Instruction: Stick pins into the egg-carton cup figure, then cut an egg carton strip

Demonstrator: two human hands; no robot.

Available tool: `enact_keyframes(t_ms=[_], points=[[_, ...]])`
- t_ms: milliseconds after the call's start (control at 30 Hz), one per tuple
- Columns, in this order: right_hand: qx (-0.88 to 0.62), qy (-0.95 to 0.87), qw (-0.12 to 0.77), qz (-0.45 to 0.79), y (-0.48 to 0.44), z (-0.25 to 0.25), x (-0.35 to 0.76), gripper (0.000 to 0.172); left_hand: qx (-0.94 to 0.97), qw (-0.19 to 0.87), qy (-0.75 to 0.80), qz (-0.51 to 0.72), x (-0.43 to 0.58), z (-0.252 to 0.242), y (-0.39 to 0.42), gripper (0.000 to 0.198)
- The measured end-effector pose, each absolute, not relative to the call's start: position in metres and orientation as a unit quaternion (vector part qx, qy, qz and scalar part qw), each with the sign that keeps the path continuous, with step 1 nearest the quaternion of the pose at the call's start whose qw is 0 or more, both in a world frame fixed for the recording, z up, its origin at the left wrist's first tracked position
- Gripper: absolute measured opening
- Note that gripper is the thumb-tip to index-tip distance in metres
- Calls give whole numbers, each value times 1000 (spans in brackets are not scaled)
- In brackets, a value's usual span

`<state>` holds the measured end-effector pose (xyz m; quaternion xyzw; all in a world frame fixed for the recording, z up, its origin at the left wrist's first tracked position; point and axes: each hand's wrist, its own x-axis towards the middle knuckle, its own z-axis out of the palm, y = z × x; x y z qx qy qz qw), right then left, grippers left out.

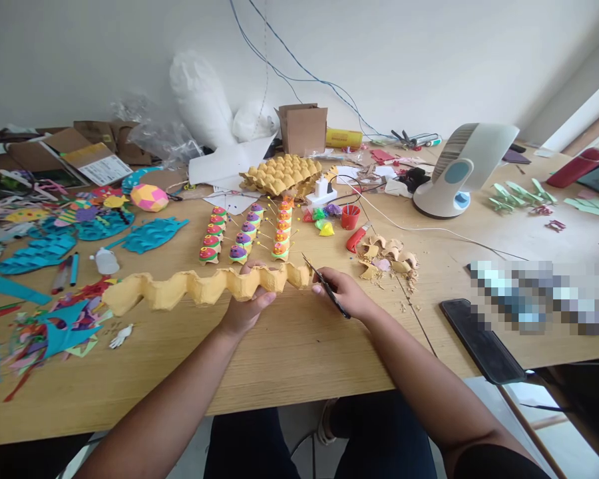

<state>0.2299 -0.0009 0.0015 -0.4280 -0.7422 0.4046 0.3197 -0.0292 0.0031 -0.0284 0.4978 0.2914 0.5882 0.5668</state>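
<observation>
My left hand (249,307) is closed around a long strip of yellow egg carton (207,287), held level above the table's front part. My right hand (342,291) grips a pair of dark scissors (333,296), whose tips are beside the strip's right end. Whether the blades touch the carton I cannot tell. Beyond the strip stand three painted caterpillars made of egg-carton cups: a red one (213,234), a purple one (246,233) and an orange one (282,229). Carton scraps (389,256) and crumbs lie to the right of my right hand.
Stacked egg trays (282,174) stand at the back, near a cardboard box (304,130). A red cutter (357,238) and a red cup (350,216) lie right of the caterpillars. Further right are a white fan (462,169) and a phone (482,339). Blue craft pieces (152,235) and paper scraps cover the left.
</observation>
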Motion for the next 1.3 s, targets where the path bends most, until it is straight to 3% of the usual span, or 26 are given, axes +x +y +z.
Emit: enact_keyframes(t_ms=[433,900,1300], points=[[-442,-725,362,384,-1,1,227,32,530,577,247,570,-16,-13,-5,73],[-450,-722,387,356,-4,3,227,31,546,598,258,527,-21,-25,-3,51],[-464,-729,379,332,-4,2,226,34,477,613,283,563,-22,-30,-3,50]])
